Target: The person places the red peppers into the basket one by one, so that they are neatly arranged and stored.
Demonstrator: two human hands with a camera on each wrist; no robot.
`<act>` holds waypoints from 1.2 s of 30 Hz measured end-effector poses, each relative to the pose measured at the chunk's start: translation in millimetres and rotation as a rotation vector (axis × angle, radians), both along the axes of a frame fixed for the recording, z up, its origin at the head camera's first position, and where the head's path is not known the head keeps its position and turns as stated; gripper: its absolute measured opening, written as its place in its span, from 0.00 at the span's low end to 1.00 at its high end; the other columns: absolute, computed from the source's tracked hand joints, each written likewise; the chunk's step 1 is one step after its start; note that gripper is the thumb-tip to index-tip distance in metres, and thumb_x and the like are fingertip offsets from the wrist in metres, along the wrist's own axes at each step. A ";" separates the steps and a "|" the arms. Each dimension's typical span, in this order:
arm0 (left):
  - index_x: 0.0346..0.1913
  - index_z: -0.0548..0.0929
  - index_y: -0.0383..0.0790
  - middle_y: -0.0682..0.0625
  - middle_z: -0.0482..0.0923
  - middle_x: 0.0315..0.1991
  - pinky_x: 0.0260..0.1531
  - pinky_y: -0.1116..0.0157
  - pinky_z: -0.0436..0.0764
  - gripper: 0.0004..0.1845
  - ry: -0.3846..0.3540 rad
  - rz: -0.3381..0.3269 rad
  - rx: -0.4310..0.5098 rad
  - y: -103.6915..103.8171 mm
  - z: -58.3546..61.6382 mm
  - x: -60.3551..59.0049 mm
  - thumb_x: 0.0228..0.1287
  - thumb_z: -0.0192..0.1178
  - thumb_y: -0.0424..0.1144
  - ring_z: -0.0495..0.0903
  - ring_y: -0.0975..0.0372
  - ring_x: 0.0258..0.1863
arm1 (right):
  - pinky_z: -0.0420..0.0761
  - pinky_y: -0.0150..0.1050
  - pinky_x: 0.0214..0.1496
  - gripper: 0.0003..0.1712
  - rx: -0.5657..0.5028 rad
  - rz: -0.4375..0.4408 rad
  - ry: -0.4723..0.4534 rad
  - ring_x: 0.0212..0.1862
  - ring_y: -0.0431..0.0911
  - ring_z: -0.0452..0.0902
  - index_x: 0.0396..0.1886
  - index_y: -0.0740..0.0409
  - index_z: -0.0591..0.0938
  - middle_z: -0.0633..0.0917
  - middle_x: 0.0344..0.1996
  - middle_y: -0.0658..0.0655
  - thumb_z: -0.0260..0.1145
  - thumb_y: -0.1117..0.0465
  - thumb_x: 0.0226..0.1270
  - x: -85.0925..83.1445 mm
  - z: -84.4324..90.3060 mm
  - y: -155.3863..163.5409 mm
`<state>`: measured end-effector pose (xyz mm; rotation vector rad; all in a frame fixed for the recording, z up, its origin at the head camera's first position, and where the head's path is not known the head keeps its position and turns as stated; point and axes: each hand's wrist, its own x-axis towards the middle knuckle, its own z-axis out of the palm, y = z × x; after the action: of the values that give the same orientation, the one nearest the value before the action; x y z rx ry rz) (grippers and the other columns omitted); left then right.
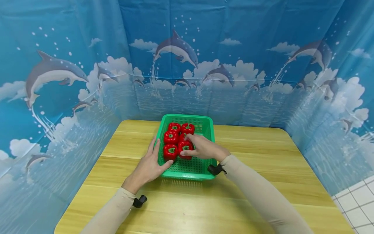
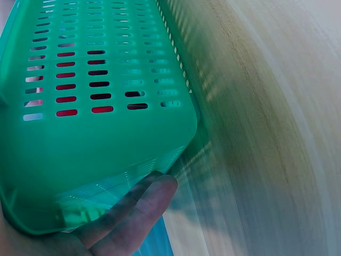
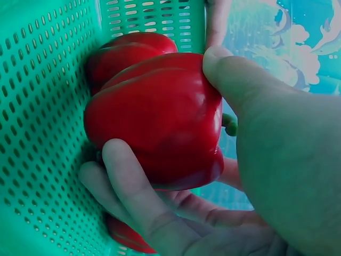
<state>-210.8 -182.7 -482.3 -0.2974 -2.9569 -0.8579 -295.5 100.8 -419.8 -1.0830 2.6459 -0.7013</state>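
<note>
My right hand (image 1: 204, 147) grips a red bell pepper (image 1: 185, 148) at the front of the right row, thumb on one side and fingers on the other. In the right wrist view this bell pepper (image 3: 154, 120) is glossy, its green stem (image 3: 229, 124) partly behind the thumb. Several more red bell peppers (image 1: 170, 137) sit in two rows in the green plastic basket (image 1: 188, 176); one is partly covered by my right fingers. My left hand (image 1: 150, 165) holds the basket's left side, thumb over the rim and fingers (image 2: 139, 216) along the outside wall.
The basket stands near the back of a wooden table (image 1: 181, 208). Blue curtains (image 1: 204, 97) printed with dolphins hang behind the table and along both sides. White floor tiles (image 1: 359, 201) show at the lower right. Each wrist wears a small black camera (image 1: 140, 201).
</note>
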 end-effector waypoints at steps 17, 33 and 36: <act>0.98 0.40 0.38 0.42 0.29 1.00 0.72 0.37 0.89 0.63 0.003 0.002 0.008 -0.2 -0.5 0.0 0.84 0.66 0.68 0.89 0.34 0.72 | 0.89 0.57 0.73 0.29 0.015 -0.128 -0.115 0.67 0.60 0.86 0.71 0.62 0.83 0.95 0.46 0.56 0.79 0.50 0.84 -4.7 -5.5 -3.9; 0.98 0.40 0.39 0.42 0.30 1.00 0.71 0.37 0.89 0.63 -0.004 0.005 0.014 0.5 -1.4 -0.1 0.84 0.66 0.68 0.89 0.34 0.71 | 0.91 0.58 0.70 0.32 0.025 -0.147 -0.079 0.73 0.65 0.84 0.74 0.63 0.83 0.89 0.67 0.65 0.81 0.52 0.82 1.1 -2.7 -0.9; 0.98 0.40 0.39 0.42 0.29 1.00 0.73 0.37 0.88 0.63 -0.004 0.003 0.015 0.0 -1.2 -0.5 0.84 0.66 0.68 0.89 0.35 0.73 | 0.91 0.57 0.69 0.32 0.026 -0.150 -0.074 0.72 0.64 0.85 0.75 0.63 0.83 0.89 0.68 0.65 0.81 0.51 0.82 2.4 -0.1 0.3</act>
<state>-211.3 -182.7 -483.5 -0.2916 -2.9525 -0.8806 -293.1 101.1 -419.9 -0.8413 2.6848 -0.7180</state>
